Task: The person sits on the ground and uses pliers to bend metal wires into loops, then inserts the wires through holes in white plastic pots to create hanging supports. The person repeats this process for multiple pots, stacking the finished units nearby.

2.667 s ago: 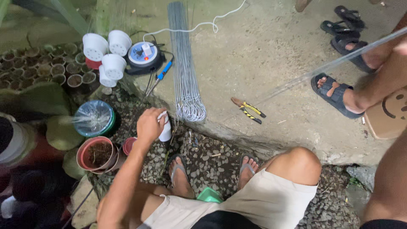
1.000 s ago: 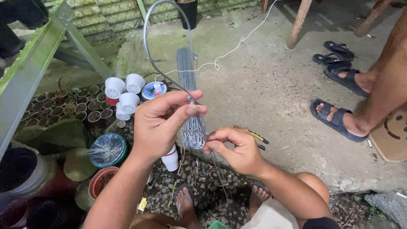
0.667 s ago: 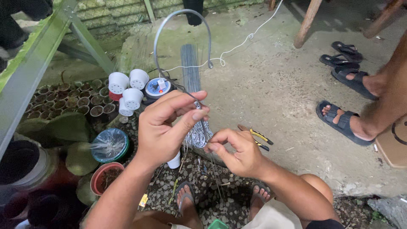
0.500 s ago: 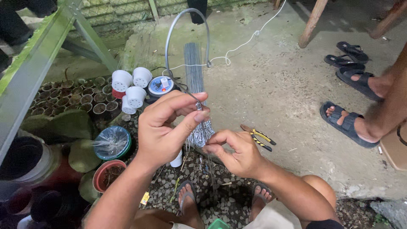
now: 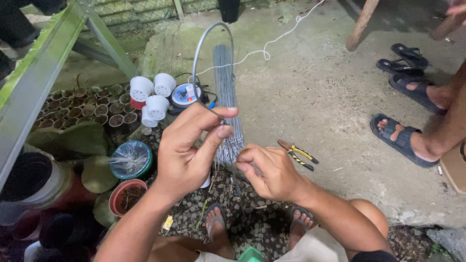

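A rough concrete floor fills most of the head view, with a strip of gravel along its near edge where the person's 2 sandalled feet rest. On the left a slanted metal frame crosses above a tray of small dark seedling pots, and below it stand a blue-rimmed pot covered in clear plastic and a red pot of soil. On the right, another person's foot in a dark sandal rests on the concrete, with 2 loose sandals beyond it. A long bundle of straight grey wires lies on the concrete between the hands, its near end partly hidden behind the fingers. The left hand is raised in front of that bundle and pinches, between thumb and fingertips, the ends of a wire bent into a loop that stands upright above it. The right hand is just beside it, fingers curled and closed on a thin wire at the bundle's near end. 3 white perforated cups and a round blue-and-white device sit left of the bundle; yellow-handled pliers lie just right of the right hand.
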